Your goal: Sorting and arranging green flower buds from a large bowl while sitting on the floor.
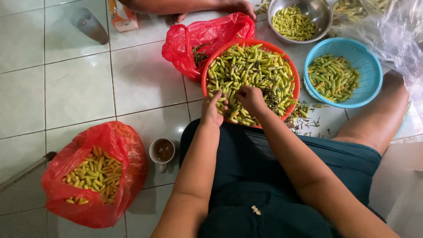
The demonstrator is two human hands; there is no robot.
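An orange round basket (205,78) full of green chili peppers (255,66) rests on the tiled floor against my lap. My left hand (213,110) lies at the basket's near rim, fingers curled among the chilies. My right hand (250,97) is beside it inside the basket, fingers pinched on a chili. Loose stems lie among the chilies to the right of that hand.
A blue basket (371,83) with chilies sits to the right, a metal colander (324,20) with chilies beyond it. A red bag (123,145) of chilies and a cup (163,150) stand left. Another red bag (185,44) lies behind the orange basket. Another person's hand (238,6) shows at the top.
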